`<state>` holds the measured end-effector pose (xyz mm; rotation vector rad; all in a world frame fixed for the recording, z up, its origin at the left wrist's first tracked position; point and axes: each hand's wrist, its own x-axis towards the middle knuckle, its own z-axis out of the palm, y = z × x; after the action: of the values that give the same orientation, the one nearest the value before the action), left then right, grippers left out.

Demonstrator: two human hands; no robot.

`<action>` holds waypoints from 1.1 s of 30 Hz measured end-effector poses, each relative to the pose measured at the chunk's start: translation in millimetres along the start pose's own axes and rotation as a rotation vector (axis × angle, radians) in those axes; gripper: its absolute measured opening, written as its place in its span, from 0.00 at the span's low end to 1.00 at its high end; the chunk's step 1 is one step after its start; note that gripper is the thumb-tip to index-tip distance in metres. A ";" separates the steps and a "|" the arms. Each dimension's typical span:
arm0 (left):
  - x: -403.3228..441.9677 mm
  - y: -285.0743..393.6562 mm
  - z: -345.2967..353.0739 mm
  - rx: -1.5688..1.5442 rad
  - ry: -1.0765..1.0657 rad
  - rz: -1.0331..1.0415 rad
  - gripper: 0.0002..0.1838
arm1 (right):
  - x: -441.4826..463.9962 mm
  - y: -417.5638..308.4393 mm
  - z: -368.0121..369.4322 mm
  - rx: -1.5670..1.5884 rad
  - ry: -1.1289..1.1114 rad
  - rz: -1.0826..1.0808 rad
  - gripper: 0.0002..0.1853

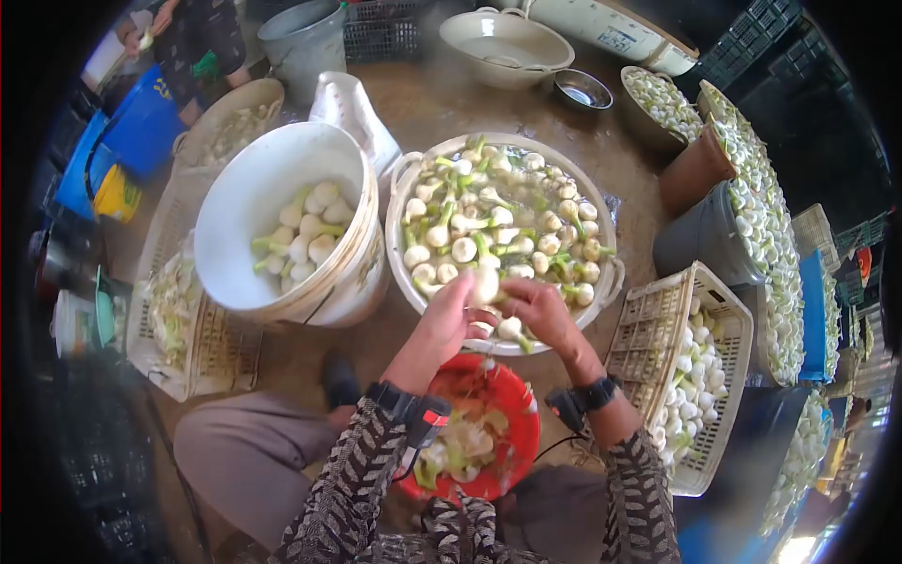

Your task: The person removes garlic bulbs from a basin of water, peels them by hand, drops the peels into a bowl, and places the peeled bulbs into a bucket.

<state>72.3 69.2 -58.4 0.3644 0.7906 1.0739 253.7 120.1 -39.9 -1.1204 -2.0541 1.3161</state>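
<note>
With a white bucket (240,226) left, a slatted crate (643,343) right and a red tub (523,425) near, the left hand (440,324) grips a white bulb (485,286) above the wide basin (397,246), the right hand's (545,315) grip, fingertips partly hidden, cannot be determined, and a far-left person (202,39) is cut off.

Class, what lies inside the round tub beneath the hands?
Pale bulbs, many green-stemmed, sit in water inside the tub. Its bottom cannot be seen beneath them; the left hand and right hand hide part of the near side.
</note>
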 end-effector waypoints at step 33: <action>-195.7 -42.7 65.0 0.136 -0.096 0.442 0.24 | -159.7 -45.5 53.7 -0.593 0.378 0.119 0.07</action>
<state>99.2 -116.9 36.4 0.7250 0.7153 1.4050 287.5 -49.2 -14.7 -1.6131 -2.1507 0.4716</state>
